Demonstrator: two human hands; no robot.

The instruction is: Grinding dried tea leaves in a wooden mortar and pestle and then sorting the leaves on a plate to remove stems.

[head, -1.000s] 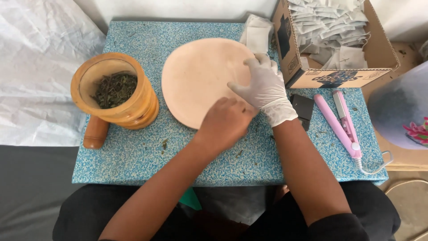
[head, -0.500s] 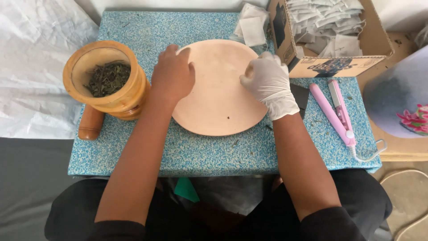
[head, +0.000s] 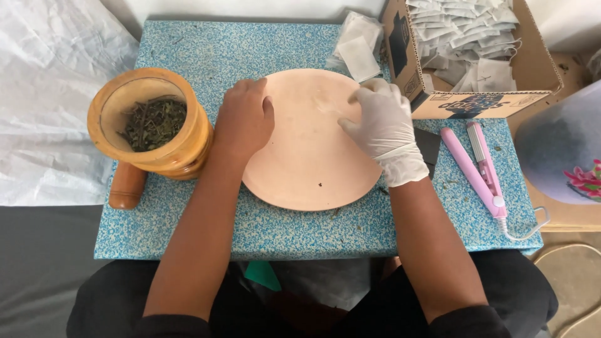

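A round pale pink plate (head: 307, 169) lies in the middle of a blue speckled board (head: 206, 50). My bare left hand (head: 243, 119) lies over the plate's left rim with fingers curled around it. My right hand (head: 382, 125) wears a white glove and rests on the plate's upper right part, fingertips pinched together over a faint whitish patch; whether they hold anything is unclear. A few dark herb crumbs dot the plate. A wooden mortar (head: 150, 122) holding dried green herbs stands just left of my left hand.
A wooden pestle (head: 127, 184) lies under the mortar's front. A cardboard box (head: 432, 94) of small white sachets stands at the back right, with loose sachets (head: 358, 44) beside it. A pink mini heat sealer (head: 479, 169) lies at the right. White plastic sheet (head: 44, 106) lies left.
My left hand moved from the plate's lower right across to its left rim. The right hand stayed on the plate's right side, shifting slightly inward.
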